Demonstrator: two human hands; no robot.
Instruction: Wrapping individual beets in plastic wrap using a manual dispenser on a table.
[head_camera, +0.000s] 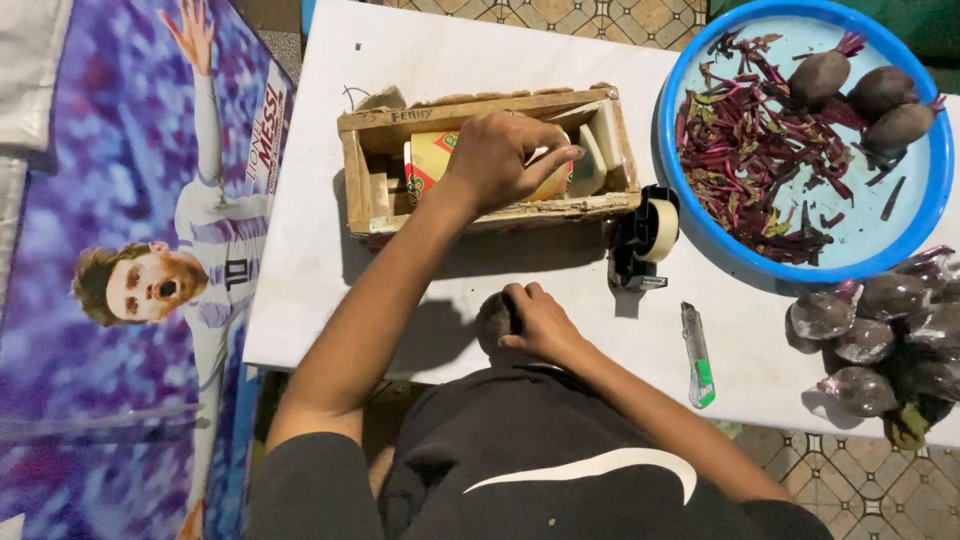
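Note:
My left hand (505, 158) reaches into a wooden box (357, 170) and grips a roll of clear wrap (432, 160) with a yellow and green label lying inside it. My right hand (540, 320) rests near the white table's front edge, fingers closed over a dark round beet (493, 322). The beet sits on the tabletop, partly hidden by my fingers.
A black tape dispenser (643, 238) stands right of the box. A green utility knife (699, 356) lies near the front edge. A blue basin (930, 190) holds beets and red stem trimmings. Several plastic-wrapped beets (880, 330) pile at the right. A printed poster covers the floor at left.

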